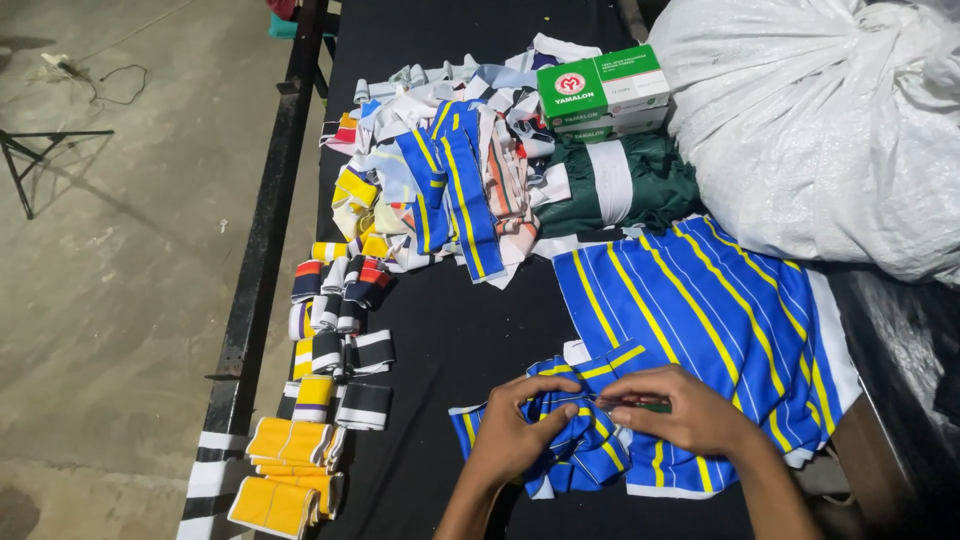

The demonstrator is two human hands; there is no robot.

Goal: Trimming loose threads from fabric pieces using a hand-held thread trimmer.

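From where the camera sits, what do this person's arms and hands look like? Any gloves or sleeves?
Both are bare. The left hand and right hand wear no gloves, rings or watch that show, and both forearms are uncovered to the picture's bottom edge, with no sleeve in view.

A single camera sits on the person's head and looks steeply down and forward over a black table. It is close: the left hand and right hand fill the lower middle, with the forearms cut off by the bottom edge. Beyond the hands, the view reaches the far end of the table. Left of the left hand it takes in the table's edge rail and a stretch of concrete floor; right of the right hand a white sack runs out of frame.
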